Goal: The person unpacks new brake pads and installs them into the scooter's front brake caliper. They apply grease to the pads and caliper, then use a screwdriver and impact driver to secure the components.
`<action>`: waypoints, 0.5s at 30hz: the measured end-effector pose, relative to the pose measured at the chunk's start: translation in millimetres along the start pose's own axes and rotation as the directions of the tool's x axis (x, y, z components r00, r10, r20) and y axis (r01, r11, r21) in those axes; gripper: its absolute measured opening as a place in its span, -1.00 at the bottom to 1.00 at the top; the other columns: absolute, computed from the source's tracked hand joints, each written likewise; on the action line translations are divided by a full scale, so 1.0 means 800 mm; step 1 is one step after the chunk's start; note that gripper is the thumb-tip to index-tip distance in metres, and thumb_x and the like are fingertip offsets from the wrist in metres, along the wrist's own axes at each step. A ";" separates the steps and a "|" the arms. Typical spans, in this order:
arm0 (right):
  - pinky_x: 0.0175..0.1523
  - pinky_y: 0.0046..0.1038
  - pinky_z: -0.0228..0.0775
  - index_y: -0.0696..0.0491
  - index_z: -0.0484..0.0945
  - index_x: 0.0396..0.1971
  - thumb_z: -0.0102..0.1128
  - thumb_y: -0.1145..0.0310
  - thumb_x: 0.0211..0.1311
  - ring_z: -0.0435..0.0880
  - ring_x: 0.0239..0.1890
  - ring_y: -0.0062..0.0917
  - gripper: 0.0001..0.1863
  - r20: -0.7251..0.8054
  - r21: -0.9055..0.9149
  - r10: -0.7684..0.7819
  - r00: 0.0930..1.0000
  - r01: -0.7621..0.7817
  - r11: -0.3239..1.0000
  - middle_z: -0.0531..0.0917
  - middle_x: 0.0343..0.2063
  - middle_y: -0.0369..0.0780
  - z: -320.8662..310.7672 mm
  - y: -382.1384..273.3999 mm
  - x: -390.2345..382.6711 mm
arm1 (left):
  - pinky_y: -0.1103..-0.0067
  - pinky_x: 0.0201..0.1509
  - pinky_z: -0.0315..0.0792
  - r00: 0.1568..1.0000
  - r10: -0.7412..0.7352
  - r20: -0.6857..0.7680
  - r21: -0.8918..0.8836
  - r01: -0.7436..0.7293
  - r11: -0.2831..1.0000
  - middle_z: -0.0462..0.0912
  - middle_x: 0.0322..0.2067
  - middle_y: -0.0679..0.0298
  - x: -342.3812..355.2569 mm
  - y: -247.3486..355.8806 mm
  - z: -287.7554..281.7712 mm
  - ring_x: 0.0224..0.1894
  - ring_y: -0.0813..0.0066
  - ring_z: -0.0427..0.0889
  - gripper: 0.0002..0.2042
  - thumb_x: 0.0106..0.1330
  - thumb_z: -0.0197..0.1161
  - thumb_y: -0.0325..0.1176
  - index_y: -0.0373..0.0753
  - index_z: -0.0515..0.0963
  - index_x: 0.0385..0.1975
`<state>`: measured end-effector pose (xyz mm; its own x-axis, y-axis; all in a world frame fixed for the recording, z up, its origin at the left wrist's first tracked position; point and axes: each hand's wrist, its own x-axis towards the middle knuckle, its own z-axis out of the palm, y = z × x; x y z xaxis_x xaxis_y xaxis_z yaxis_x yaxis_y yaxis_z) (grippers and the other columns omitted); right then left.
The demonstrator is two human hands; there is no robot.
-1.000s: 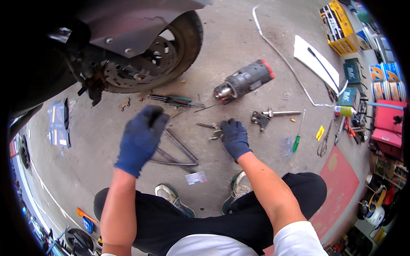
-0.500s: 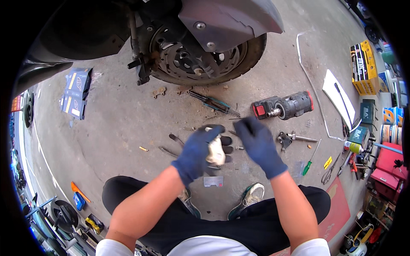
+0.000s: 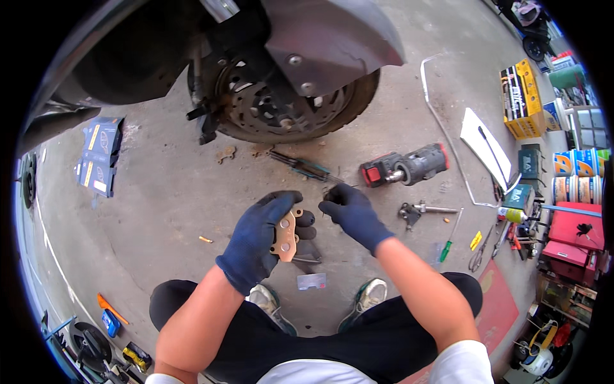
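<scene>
My left hand [image 3: 248, 242], in a dark blue glove with black fingertips, is wrapped round a copper-coloured brake pad [image 3: 286, 239] with holes in its ears. The pad's flat metal back faces up. To its right my right hand [image 3: 355, 216], gloved alike, has thumb and fingers drawn together. Whatever lies between them is too small or dark to make out. Beyond both hands stands a motorcycle's front wheel with its brake disc [image 3: 256, 105]. A small grey card [image 3: 311, 281] lies on the floor below the left hand.
A cordless impact wrench [image 3: 409, 168] lies right of the wheel, near a bundle of thin tools [image 3: 300, 165]. A dark metal bracket with a bolt [image 3: 412, 214] and a green screwdriver [image 3: 450, 242] lie to the right. Flattened blue packaging [image 3: 100, 155] is far left; red toolboxes [image 3: 571, 240] stand right.
My left hand has shifted left and turned, so the brake pad's flat back shows more fully. My right hand stays pinched close by. The whole view has swung slightly.
</scene>
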<state>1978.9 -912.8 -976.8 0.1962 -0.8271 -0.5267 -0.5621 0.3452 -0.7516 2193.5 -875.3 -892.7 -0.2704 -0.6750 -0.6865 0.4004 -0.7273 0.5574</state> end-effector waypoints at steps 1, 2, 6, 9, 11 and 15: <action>-0.38 -0.45 0.37 0.09 0.54 -0.35 0.24 0.26 0.19 0.55 -0.50 -0.51 -0.80 0.072 0.141 0.119 0.990 -0.128 0.982 0.57 -0.56 -0.21 -0.039 -0.038 -0.030 | 0.41 -0.09 0.58 0.998 0.002 0.058 -0.027 -0.001 1.000 0.58 -0.05 0.05 0.001 0.001 0.012 -0.08 0.20 0.65 -0.60 0.45 0.04 -0.14 -0.28 0.41 0.13; -0.40 -0.52 0.36 0.13 0.53 -0.34 0.25 0.26 0.21 0.52 -0.54 -0.57 -0.77 0.165 0.270 0.219 0.962 -0.257 0.928 0.55 -0.60 -0.24 -0.066 -0.069 -0.053 | 0.38 -0.08 0.59 0.994 0.008 0.108 -0.056 -0.001 0.998 0.58 -0.04 0.03 -0.002 0.005 0.021 -0.07 0.17 0.65 -0.60 0.45 0.03 -0.15 -0.29 0.39 0.14; -0.43 -0.58 0.34 0.18 0.50 -0.31 0.21 0.35 0.25 0.50 -0.55 -0.64 -0.80 0.100 0.605 0.120 0.988 -0.155 0.781 0.54 -0.55 -0.26 -0.116 -0.099 -0.108 | 0.21 -0.07 0.62 0.969 -0.056 0.240 -0.254 0.119 0.960 0.54 -0.01 -0.03 0.005 0.022 0.059 -0.06 0.07 0.64 -0.60 0.46 0.00 -0.21 -0.31 0.33 0.18; -0.42 -0.57 0.37 0.19 0.48 -0.25 0.23 0.37 0.26 0.53 -0.53 -0.61 -0.79 0.107 0.751 0.108 0.988 -0.151 0.643 0.57 -0.51 -0.23 -0.123 -0.085 -0.120 | 0.16 -0.13 0.64 0.975 -0.019 0.220 -0.213 0.067 0.975 0.53 0.00 -0.07 0.012 0.018 0.079 -0.07 0.02 0.64 -0.61 0.46 -0.03 -0.23 -0.30 0.31 0.19; -0.40 -0.56 0.40 0.20 0.48 -0.22 0.21 0.35 0.30 0.55 -0.51 -0.60 -0.77 0.176 0.790 0.113 0.978 -0.209 0.577 0.59 -0.48 -0.22 -0.127 -0.077 -0.120 | 0.18 -0.13 0.64 0.977 -0.009 0.213 -0.187 0.050 0.981 0.55 -0.03 -0.07 0.014 0.013 0.085 -0.09 0.02 0.65 -0.61 0.46 -0.04 -0.23 -0.29 0.33 0.18; -0.45 -0.54 0.39 0.16 0.48 -0.18 0.12 0.27 0.38 0.56 -0.55 -0.52 -0.76 0.242 0.830 0.050 0.969 -0.234 0.507 0.64 -0.35 -0.19 -0.131 -0.070 -0.118 | 0.23 -0.12 0.63 0.979 0.002 0.202 -0.143 0.027 0.989 0.57 -0.08 -0.08 0.011 0.001 0.083 -0.13 0.03 0.67 -0.63 0.46 -0.05 -0.25 -0.29 0.33 0.17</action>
<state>1907.3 -900.2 -843.5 0.3563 -0.6767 -0.6443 0.3362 0.7362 -0.5873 2133.5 -890.2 -867.2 -0.4406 -0.6879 -0.5768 0.5141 -0.7201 0.4660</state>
